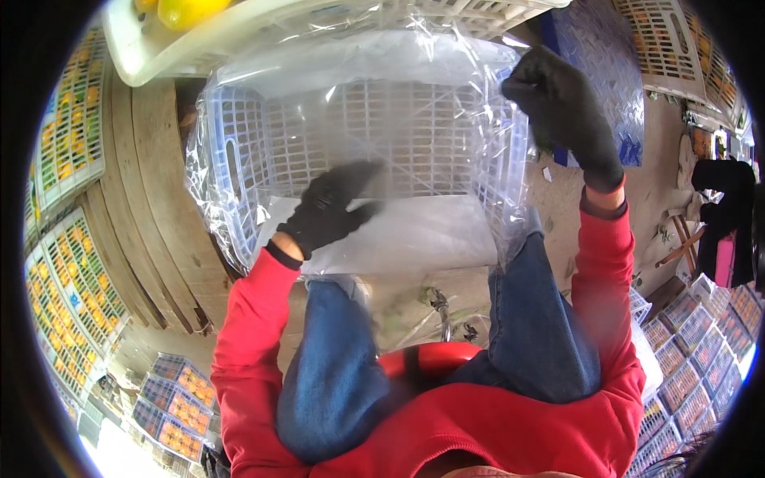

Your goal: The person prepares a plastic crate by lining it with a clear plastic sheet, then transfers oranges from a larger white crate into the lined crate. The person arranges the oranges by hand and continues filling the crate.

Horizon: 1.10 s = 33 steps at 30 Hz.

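Before me is a lattice-walled pale blue plastic crate [232, 161], its inside bare to the floor grid. Clear plastic film [209, 206] drapes over its rim in shiny folds. One white translucent sheet [412, 230] lines the near side and another [358, 57] the far side. My left hand [334, 206], in a black glove, hovers over the near-left part of the crate, thumb and fingers apart, holding nothing. Beside the far-right corner, my right hand [553, 95], also gloved, has curled fingers at the film's edge. Whether it pinches film is hidden.
A white crate [128, 60] with yellow-orange fruit stands beyond. Wooden planks [140, 203] run along the left, near fruit-filled crates [72, 299]. A blue metal plate [615, 89] lies right. Stacked crates [687, 358] fill the lower right. I sit on a red seat [430, 358].
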{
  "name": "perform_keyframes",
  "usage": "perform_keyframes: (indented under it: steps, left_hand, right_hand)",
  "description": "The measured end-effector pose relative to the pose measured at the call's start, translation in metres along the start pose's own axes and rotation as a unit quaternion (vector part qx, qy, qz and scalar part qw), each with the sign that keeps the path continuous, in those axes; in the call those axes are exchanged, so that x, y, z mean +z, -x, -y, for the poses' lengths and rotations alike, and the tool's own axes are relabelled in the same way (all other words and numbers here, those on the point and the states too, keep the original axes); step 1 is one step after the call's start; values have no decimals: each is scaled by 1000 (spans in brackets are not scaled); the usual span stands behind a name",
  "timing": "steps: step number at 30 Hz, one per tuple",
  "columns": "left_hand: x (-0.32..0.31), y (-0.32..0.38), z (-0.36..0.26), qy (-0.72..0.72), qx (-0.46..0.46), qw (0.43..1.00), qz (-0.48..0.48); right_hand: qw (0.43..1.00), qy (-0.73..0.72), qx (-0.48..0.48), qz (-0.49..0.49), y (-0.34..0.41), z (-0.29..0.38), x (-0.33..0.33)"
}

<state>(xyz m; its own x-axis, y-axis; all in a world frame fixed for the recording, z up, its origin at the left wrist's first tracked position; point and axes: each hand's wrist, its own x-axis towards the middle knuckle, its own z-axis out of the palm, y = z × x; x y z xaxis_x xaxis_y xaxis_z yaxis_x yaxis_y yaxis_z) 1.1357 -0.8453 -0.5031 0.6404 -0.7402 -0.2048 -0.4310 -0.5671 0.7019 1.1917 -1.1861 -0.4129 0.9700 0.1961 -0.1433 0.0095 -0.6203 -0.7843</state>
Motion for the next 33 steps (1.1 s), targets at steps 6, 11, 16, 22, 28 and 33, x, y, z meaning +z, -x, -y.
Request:
perform_keyframes:
  steps: [6, 11, 16, 22, 28, 33]
  left_hand:
    - [25, 9, 10, -104, -77, 957, 261]
    - [17, 9, 5, -85, -121, 938, 312]
    - [18, -5, 7, -99, -162, 880, 435]
    - [20, -44, 4, 4, -32, 999, 40]
    - [8, -68, -30, 243, -122, 953, 136]
    - [-40, -17, -89, 332, 23, 937, 103]
  right_hand:
    - [990, -115, 14, -79, 11, -32, -4]
    - [980, -91, -82, -156, 12, -51, -5]
    - [945, -255, 54, -199, 10, -68, -11]
    - [977, -78, -101, -172, 18, -83, -10]
    - [978, -75, -106, -163, 18, -87, -14]
    - [968, 91, -153, -174, 13, -80, -14]
